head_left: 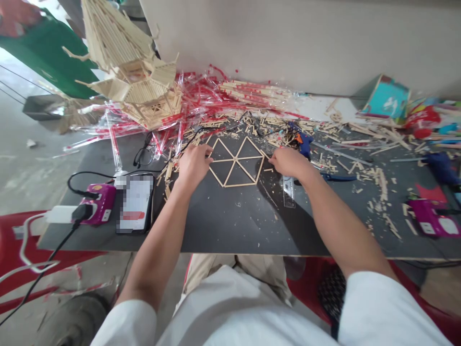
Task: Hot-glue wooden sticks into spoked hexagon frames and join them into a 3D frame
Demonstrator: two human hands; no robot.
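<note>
A flat hexagon of wooden craft sticks (235,184), divided into triangles by spokes, lies on a black board (230,230). My left hand (194,166) is at its left corner, with the fingertips on or just over the sticks. My right hand (288,162) reaches its right corner from the other side. Neither hand clearly shows a separate object, and the fingers hide the sticks beneath them. A blue glue gun (304,144) lies beyond my right hand, and a clear ruler (288,192) lies just below it.
A tall stick-built pagoda model (133,72) stands at the back left, beside red-printed plastic wrappers (201,105). Stick offcuts litter the board. A pixelated phone (136,204), purple device (99,204), another purple device (428,218) and second blue glue gun (441,168) sit nearby.
</note>
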